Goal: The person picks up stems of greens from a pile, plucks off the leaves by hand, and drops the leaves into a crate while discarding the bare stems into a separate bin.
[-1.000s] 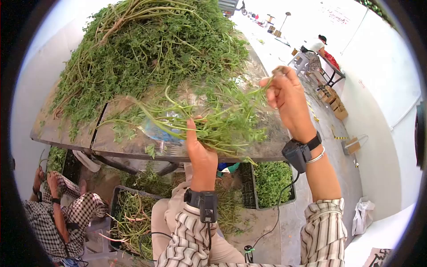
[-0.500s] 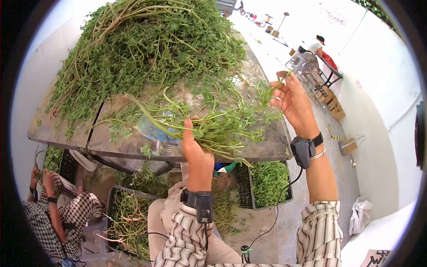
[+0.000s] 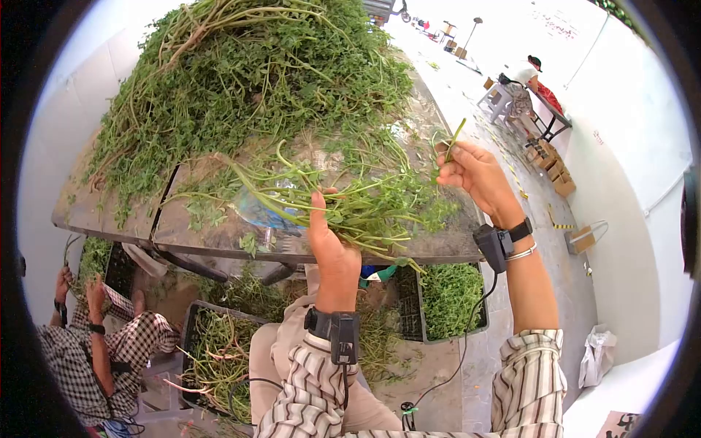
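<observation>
My left hand (image 3: pixel 334 252) is closed around a bunch of green leafy stems (image 3: pixel 372 208), held just above the near edge of the table (image 3: pixel 197 237). The leafy ends point right and the thicker stem ends point left. To the right, raised beyond the table's corner, my right hand (image 3: pixel 478 175) pinches a short green stem (image 3: pixel 456 139) between thumb and fingers. A large heap of the same greens (image 3: pixel 255 87) covers the back of the table. Loose sprigs lie scattered between the heap and my left hand.
Below the table stand a black crate of stems (image 3: pixel 219 339) and a crate of leafy greens (image 3: pixel 453 299). A person in checked clothes (image 3: pixel 80 358) sits at left with greens in hand. Another person (image 3: pixel 522 87) is at a far table. Cardboard boxes (image 3: pixel 551 168) line the right wall.
My right hand has lowered slightly, and its fingers have closed more around the stem, which now stands more upright. My left hand keeps hold of the bunch. The view has shifted slightly.
</observation>
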A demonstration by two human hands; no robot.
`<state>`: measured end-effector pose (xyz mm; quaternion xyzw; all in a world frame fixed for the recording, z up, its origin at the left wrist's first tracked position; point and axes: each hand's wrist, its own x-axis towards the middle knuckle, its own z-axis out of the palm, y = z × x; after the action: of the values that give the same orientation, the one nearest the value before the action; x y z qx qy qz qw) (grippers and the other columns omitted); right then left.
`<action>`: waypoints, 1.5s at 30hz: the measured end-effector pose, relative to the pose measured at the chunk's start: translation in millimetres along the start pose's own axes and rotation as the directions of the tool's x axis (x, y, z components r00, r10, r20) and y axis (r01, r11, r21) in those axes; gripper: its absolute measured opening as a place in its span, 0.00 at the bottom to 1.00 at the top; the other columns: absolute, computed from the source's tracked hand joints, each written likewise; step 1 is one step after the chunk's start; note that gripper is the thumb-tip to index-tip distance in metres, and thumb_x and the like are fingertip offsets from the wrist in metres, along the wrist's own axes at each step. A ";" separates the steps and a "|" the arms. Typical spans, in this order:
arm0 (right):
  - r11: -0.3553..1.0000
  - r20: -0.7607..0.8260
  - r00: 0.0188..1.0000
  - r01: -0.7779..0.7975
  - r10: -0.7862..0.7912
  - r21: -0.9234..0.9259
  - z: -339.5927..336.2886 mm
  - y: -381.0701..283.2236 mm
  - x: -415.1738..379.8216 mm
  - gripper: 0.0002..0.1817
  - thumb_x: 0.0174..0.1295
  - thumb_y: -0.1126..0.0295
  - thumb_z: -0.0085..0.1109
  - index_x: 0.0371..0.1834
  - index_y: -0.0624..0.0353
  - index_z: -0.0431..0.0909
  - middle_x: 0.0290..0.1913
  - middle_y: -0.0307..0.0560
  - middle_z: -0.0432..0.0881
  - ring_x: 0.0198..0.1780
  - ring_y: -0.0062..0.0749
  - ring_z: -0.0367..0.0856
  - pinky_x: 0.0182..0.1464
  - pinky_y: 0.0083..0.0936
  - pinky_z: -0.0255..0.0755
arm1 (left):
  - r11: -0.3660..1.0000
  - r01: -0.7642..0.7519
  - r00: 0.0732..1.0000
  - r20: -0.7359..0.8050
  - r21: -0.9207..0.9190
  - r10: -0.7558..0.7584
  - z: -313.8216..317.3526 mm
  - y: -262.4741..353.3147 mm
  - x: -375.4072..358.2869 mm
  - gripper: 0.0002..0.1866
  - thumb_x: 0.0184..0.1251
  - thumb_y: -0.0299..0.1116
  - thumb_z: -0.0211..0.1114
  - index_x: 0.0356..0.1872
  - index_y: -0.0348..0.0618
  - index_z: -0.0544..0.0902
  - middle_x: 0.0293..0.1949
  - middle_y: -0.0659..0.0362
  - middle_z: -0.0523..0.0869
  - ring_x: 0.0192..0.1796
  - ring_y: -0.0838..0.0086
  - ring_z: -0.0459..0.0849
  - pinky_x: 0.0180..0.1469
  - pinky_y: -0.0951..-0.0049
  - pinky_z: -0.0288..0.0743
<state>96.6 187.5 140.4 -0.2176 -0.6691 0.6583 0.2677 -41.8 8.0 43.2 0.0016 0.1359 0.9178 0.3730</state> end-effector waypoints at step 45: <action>0.288 0.235 0.801 0.446 -0.551 -0.847 53.9 -27.8 1.6 0.10 0.65 0.68 0.44 0.41 0.59 0.74 0.25 0.50 0.75 0.30 0.43 0.74 0.35 0.32 0.67 | 1.000 -0.023 0.997 0.068 -0.005 0.023 1.1 -4.9 -3.8 0.13 0.67 0.45 0.55 0.47 0.53 0.73 0.40 0.67 0.77 0.43 0.78 0.76 0.45 0.68 0.75</action>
<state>62.4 146.2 168.8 -0.1361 -0.9249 0.0919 0.3429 -35.6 9.1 43.3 0.0335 0.1212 0.9218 0.3668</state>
